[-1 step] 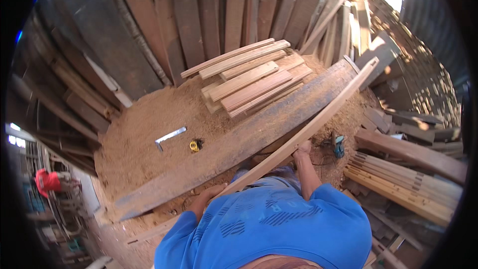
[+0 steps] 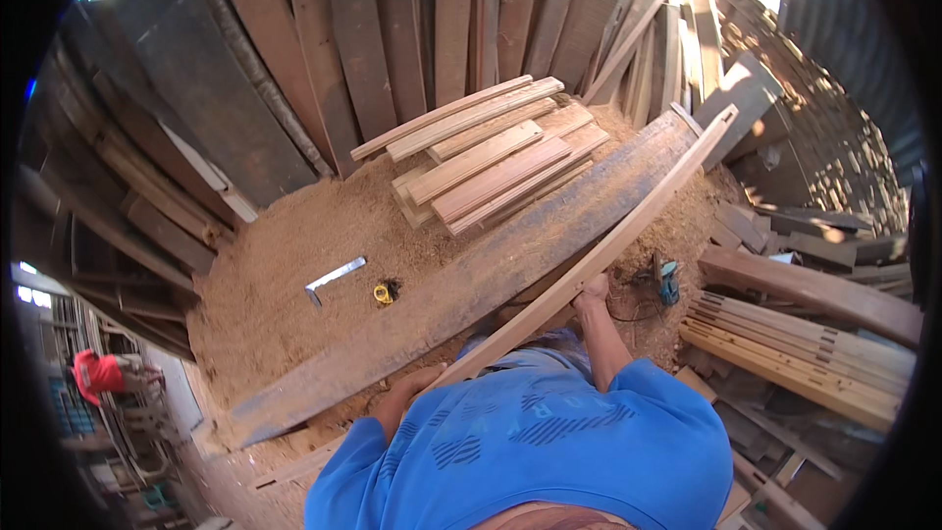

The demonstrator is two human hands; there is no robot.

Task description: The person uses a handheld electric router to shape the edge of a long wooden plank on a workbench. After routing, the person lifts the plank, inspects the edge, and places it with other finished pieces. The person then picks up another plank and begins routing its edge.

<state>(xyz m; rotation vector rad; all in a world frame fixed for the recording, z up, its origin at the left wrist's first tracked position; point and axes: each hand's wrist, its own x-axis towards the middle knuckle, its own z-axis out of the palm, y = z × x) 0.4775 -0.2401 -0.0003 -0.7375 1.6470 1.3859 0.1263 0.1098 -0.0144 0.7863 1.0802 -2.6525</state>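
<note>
A long, pale wooden beam (image 2: 628, 231) slants across my front, from beside my waist up to the far right. My right hand (image 2: 592, 294) is closed on its near side, around mid-length, with the fingers partly hidden under the wood. At the lower left, my left hand (image 2: 420, 382) grips the beam close to my body, its fingertips mostly out of sight. Just beyond the beam lies a thick, worn plank (image 2: 471, 280) dusted with sawdust.
Cut wooden pieces (image 2: 500, 177) are stacked on the sawdust. A metal square (image 2: 336, 273) and a yellow tape measure (image 2: 384, 292) lie left of them. A teal power tool (image 2: 669, 284) sits right of my hand, near stacked lumber (image 2: 795, 353). A person in red (image 2: 96, 376) is far left.
The view has shifted very slightly. Both hands keep their hold on the beam, with no clear movement along it.
</note>
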